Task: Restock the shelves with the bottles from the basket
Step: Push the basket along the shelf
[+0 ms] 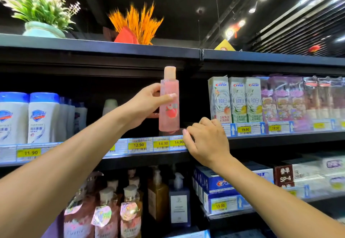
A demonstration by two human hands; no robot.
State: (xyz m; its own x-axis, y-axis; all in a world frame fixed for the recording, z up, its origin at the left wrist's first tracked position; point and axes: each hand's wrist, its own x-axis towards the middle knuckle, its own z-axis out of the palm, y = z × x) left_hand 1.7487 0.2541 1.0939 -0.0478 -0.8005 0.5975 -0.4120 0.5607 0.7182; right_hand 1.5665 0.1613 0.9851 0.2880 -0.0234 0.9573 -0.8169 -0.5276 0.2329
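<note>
Step in hand: placement. The left hand (149,103) grasps the pink peach-print bottle (169,105) upright at the shelf (141,158) front, above the 14.90 tags. The right hand (207,140), fingers loosely curled, rests on the shelf edge, holding nothing. Next: slide the bottle rearward, then release

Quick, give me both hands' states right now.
Left hand: gripping the pink bottle.
Right hand: holding nothing, fingers loosely curled, resting on the shelf edge.
</note>
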